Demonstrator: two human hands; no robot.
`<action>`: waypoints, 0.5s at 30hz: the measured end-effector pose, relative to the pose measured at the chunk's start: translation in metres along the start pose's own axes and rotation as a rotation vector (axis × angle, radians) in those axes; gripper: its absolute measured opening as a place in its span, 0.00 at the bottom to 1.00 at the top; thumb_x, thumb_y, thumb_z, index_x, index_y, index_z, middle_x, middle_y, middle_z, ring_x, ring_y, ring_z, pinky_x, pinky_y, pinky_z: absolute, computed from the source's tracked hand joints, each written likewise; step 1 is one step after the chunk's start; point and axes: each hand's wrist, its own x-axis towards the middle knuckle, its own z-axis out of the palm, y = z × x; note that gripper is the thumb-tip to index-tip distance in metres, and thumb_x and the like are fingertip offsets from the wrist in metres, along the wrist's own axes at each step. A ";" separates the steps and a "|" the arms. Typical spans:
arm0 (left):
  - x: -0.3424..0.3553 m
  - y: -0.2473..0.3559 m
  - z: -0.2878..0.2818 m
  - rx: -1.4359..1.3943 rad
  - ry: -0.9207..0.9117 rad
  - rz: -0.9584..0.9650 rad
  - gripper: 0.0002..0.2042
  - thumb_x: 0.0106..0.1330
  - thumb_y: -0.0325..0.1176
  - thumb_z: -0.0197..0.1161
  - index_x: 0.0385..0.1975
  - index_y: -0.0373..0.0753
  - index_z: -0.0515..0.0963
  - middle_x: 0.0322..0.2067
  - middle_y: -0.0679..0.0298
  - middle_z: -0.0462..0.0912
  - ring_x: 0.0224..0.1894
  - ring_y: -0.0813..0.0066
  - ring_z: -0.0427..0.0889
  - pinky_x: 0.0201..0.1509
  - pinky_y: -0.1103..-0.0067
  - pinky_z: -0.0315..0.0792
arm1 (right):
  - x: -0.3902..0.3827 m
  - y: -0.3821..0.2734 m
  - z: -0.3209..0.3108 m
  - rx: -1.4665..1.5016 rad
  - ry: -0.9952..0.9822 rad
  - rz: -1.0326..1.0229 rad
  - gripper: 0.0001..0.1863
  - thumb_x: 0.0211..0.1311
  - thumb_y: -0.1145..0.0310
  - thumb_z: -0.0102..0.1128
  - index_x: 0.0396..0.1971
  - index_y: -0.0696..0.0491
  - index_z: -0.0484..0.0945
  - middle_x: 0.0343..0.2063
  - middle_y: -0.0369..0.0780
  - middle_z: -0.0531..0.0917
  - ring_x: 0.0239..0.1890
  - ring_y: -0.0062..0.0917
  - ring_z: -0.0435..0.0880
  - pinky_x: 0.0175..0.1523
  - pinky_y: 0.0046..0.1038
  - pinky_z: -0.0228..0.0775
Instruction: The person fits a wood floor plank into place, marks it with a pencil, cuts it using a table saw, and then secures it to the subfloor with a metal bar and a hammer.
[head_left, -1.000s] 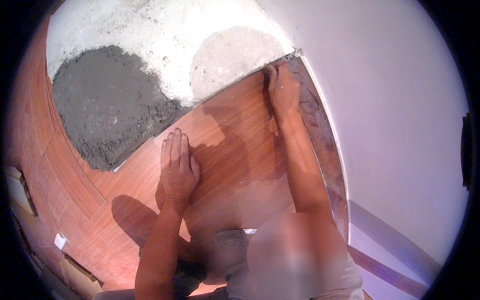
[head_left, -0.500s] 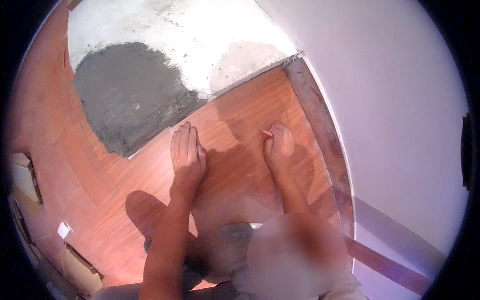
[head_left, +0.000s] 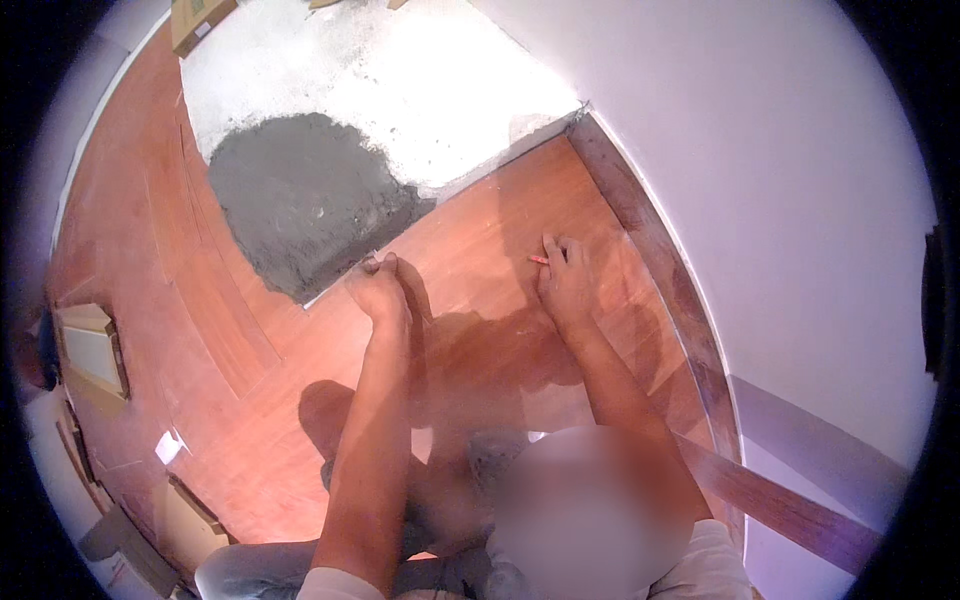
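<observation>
My left hand is closed, fingers curled in, at the edge of the wood-look floor tile where it meets the wet grey mortar. What those fingers hold, if anything, is hidden. Over the same tile, to the right, my right hand is closed around a thin red stick, like a pencil, whose end pokes out to the left. Beyond the tile's far edge, the mortar patch lies on a whitish bare floor.
A pale wall with a dark brown skirting strip bounds the right side. Cardboard boxes stand at the left, another box at the far left. A small white piece lies on the left floor.
My left hand has gone from lying flat on the tile to curled at its edge. My right hand keeps the red stick. The whole view has shifted, showing more at the left and far side.
</observation>
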 end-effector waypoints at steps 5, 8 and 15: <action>-0.009 0.004 -0.020 -0.219 -0.143 -0.110 0.07 0.67 0.27 0.70 0.37 0.35 0.78 0.28 0.66 0.77 0.31 0.75 0.72 0.39 0.75 0.70 | 0.000 -0.007 -0.002 -0.006 0.024 -0.003 0.22 0.57 0.75 0.62 0.54 0.55 0.82 0.45 0.46 0.80 0.50 0.44 0.79 0.54 0.43 0.75; -0.023 0.017 -0.024 -0.502 -0.283 -0.104 0.09 0.71 0.29 0.68 0.38 0.39 0.72 0.23 0.70 0.72 0.27 0.78 0.70 0.32 0.76 0.67 | -0.003 0.002 0.007 0.005 0.093 -0.035 0.21 0.57 0.75 0.62 0.53 0.55 0.83 0.46 0.47 0.80 0.50 0.44 0.79 0.54 0.43 0.75; -0.057 0.066 -0.046 -0.779 -0.453 -0.381 0.12 0.77 0.29 0.58 0.56 0.41 0.69 0.38 0.65 0.79 0.33 0.73 0.80 0.30 0.75 0.75 | 0.002 -0.007 0.000 0.059 0.053 0.049 0.16 0.67 0.65 0.61 0.50 0.58 0.82 0.44 0.51 0.82 0.50 0.52 0.79 0.59 0.48 0.72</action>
